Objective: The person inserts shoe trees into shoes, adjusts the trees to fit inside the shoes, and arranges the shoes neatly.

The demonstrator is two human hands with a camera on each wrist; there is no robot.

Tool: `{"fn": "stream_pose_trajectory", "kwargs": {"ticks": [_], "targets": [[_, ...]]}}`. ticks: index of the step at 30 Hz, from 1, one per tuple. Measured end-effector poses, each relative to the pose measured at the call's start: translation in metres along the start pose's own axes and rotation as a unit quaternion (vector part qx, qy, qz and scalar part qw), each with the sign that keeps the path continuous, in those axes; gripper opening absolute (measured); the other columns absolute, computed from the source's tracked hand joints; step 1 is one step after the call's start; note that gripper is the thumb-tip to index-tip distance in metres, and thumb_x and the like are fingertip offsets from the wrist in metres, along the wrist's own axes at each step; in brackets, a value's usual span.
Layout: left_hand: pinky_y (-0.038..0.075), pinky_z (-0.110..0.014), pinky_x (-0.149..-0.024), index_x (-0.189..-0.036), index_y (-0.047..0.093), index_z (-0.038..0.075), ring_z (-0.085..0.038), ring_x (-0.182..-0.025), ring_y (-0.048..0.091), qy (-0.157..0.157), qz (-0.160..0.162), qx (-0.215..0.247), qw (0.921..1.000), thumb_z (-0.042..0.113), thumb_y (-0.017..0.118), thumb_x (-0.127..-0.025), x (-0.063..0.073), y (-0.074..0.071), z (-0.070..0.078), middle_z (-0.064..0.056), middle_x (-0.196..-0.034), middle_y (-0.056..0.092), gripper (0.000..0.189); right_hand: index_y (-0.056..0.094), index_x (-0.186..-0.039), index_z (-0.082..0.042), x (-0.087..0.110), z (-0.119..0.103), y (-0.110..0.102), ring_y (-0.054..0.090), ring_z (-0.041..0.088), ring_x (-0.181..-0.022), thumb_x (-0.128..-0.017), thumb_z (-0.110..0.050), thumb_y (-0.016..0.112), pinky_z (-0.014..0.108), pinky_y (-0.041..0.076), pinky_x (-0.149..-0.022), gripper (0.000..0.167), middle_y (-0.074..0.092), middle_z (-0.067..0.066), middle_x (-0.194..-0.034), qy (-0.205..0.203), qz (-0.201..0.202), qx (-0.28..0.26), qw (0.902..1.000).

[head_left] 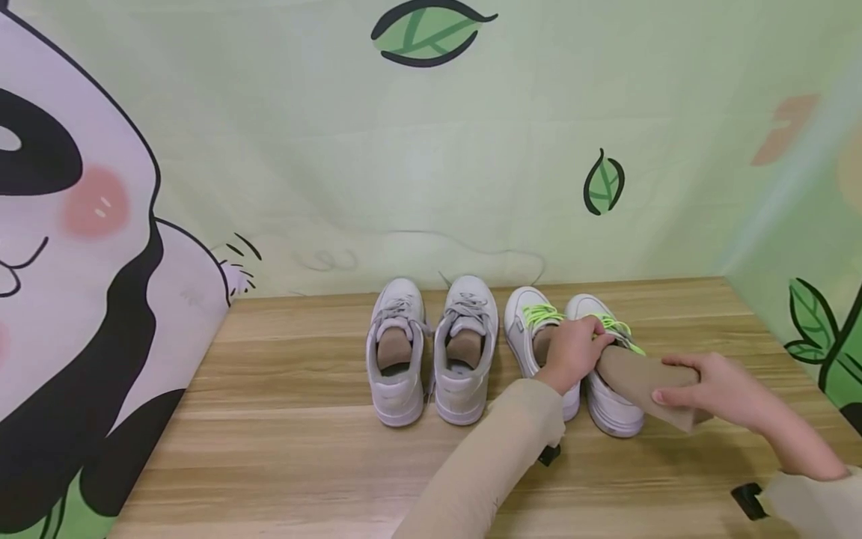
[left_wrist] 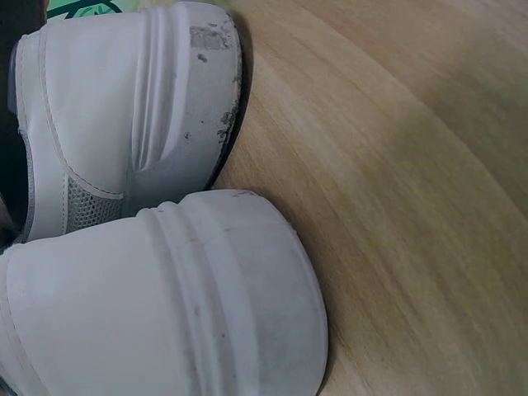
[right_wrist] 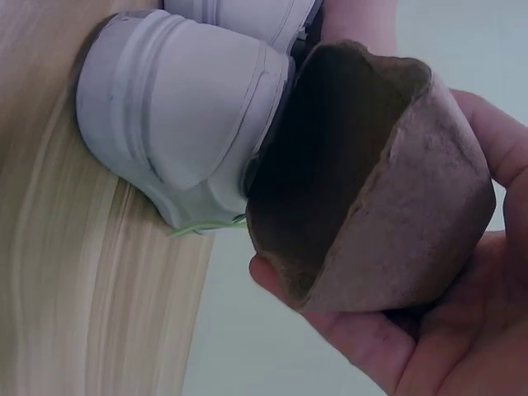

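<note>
My right hand (head_left: 717,389) grips the wide end of a brown moulded-pulp shoe insert (head_left: 640,380), thumb on one side and fingers on the other. Its narrow end is in the opening of the rightmost white sneaker (head_left: 616,421), which has bright green laces. The right wrist view shows the hollow open end of the insert (right_wrist: 412,214). At that sneaker's opening, near the tongue, my left hand (head_left: 571,350) pinches the edge; the fingertips are partly hidden. Its mate (head_left: 517,326), also green-laced, stands beside it under my left hand, with a brown insert (head_left: 542,344) inside.
Left of these stand two white sneakers (head_left: 396,393) (head_left: 463,393) with grey laces, each holding a brown insert (head_left: 394,349). All rest on a wood-grain surface (head_left: 303,464). Behind rises a green printed backdrop (head_left: 471,165), with a panda picture (head_left: 67,299) at left.
</note>
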State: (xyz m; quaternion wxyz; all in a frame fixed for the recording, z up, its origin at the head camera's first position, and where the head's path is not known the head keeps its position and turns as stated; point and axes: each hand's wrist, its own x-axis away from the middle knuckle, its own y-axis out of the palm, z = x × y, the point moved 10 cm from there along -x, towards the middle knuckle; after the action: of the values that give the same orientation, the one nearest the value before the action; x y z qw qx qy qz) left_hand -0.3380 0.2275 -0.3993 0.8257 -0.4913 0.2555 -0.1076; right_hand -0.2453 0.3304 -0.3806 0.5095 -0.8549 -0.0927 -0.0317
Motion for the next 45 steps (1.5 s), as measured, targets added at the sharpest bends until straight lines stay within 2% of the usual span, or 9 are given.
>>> {"fn": "stream_pose_trajectory", "kwargs": {"ticks": [10,18,23,30,37,45], "targets": [[0.029,-0.012,-0.050,-0.078,0.061,0.024,0.000,-0.055,0.046,-0.003,-0.005,-0.008,1.0000,0.039,0.056,-0.083,0.000,-0.001,0.001,0.013,-0.066,0.060,0.017,0.048,-0.117,0.013,-0.003,-0.011,0.000,0.055,0.036,-0.090,-0.075,-0.043,0.064,0.043,0.046,-0.065,0.072,0.054,0.034,-0.107,0.009,0.004,0.035,0.9994],[0.029,-0.012,-0.050,-0.080,0.060,0.025,0.000,-0.055,0.045,-0.011,-0.019,-0.013,0.9997,0.040,0.055,-0.084,0.000,0.001,0.000,0.013,-0.067,0.060,0.016,0.047,-0.116,0.013,-0.007,-0.014,0.002,0.056,0.037,-0.086,-0.073,-0.048,0.063,0.043,0.045,-0.062,0.077,0.054,0.034,-0.106,0.025,-0.008,0.061,0.9978],[0.029,-0.012,-0.051,-0.080,0.060,0.025,0.000,-0.056,0.045,-0.006,-0.018,-0.016,0.9997,0.040,0.055,-0.084,0.000,0.001,0.001,0.013,-0.068,0.060,0.017,0.049,-0.115,0.014,-0.009,-0.019,0.003,0.056,0.042,-0.088,-0.071,-0.049,0.064,0.046,0.045,-0.063,0.078,0.055,0.033,-0.106,0.025,-0.005,0.085,0.9960],[0.028,-0.013,-0.051,-0.078,0.060,0.025,0.000,-0.053,0.043,0.000,-0.009,-0.016,0.9998,0.041,0.055,-0.083,0.000,0.001,0.001,0.014,-0.063,0.057,0.017,0.050,-0.113,0.014,-0.012,-0.025,0.005,0.057,0.041,-0.084,-0.071,-0.048,0.063,0.046,0.044,-0.061,0.076,0.057,0.031,-0.103,0.030,-0.004,0.107,0.9938],[0.029,-0.013,-0.050,-0.077,0.059,0.025,0.000,-0.052,0.043,-0.003,-0.017,-0.011,0.9998,0.041,0.055,-0.084,0.001,0.003,0.001,0.013,-0.061,0.056,0.018,0.051,-0.111,0.014,-0.017,-0.028,0.006,0.054,0.048,-0.087,-0.071,-0.047,0.064,0.049,0.044,-0.062,0.074,0.056,0.032,-0.105,0.032,0.002,0.118,0.9925],[0.029,-0.013,-0.050,-0.077,0.059,0.025,0.000,-0.053,0.043,-0.005,-0.021,-0.008,0.9997,0.040,0.055,-0.084,0.001,0.004,0.000,0.013,-0.062,0.056,0.017,0.054,-0.108,0.012,-0.020,-0.031,0.005,0.056,0.044,-0.084,-0.069,-0.046,0.064,0.048,0.044,-0.060,0.070,0.058,0.030,-0.102,0.032,0.008,0.130,0.9910]]}}
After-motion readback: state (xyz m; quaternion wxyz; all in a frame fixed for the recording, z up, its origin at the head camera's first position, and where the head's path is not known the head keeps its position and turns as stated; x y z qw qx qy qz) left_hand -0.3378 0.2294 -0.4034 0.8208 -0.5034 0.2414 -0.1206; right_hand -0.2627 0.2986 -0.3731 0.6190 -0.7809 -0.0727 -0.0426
